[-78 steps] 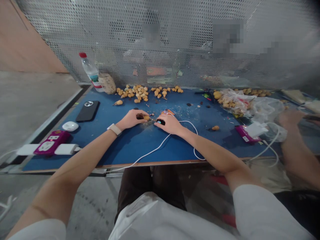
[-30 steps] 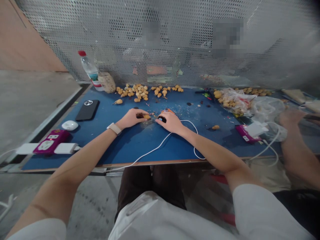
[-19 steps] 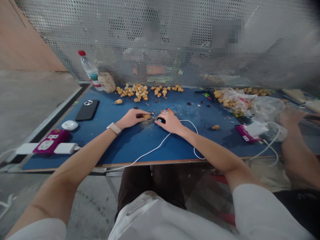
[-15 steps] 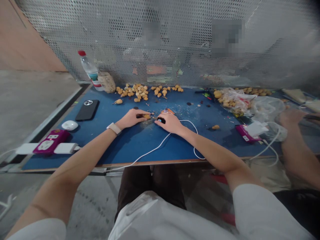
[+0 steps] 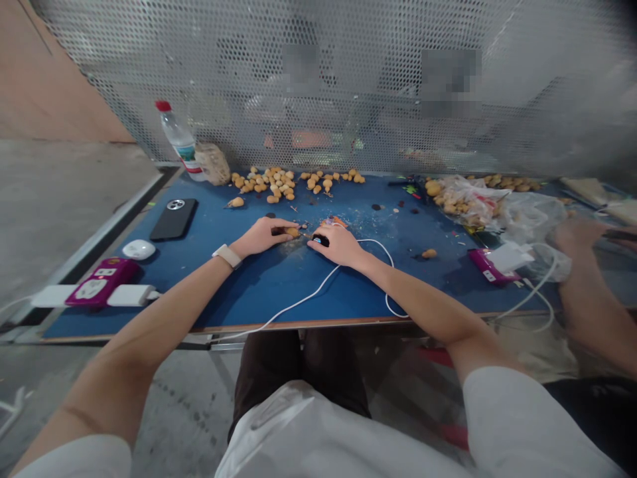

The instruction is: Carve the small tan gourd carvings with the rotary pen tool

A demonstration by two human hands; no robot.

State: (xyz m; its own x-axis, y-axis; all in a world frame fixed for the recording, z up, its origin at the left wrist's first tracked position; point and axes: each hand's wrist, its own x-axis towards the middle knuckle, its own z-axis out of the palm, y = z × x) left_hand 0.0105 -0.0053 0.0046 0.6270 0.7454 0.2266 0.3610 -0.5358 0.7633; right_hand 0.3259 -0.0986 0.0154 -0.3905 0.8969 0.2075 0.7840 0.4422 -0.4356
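Between the thumb and fingers of my left hand [image 5: 263, 236], a small tan gourd [image 5: 293, 232] is pinched just above the blue table [image 5: 279, 285]. My right hand [image 5: 344, 245] is wrapped round a black handheld power tool [image 5: 321, 239] with a small lit display. The tool's thin tip points left at the gourd; whether it touches, I cannot tell. A white cable [image 5: 318, 290] runs out near my right hand and across the table. Pale dust lies around both hands, and an orange-and-purple scrap [image 5: 334, 221] is just behind the right one.
Small gourds [image 5: 273, 179] are heaped along the mesh screen [image 5: 348, 86]. At left are a bottle [image 5: 178, 143], a jar [image 5: 213, 164], a phone [image 5: 174, 219] and a purple power strip [image 5: 102, 282]. Bagged gourds [image 5: 468, 199] and a co-worker's arm [image 5: 587, 285] are at right.
My hands, the gourd and the tool stay in nearly the same place. The co-worker's hand at right shifts slightly.
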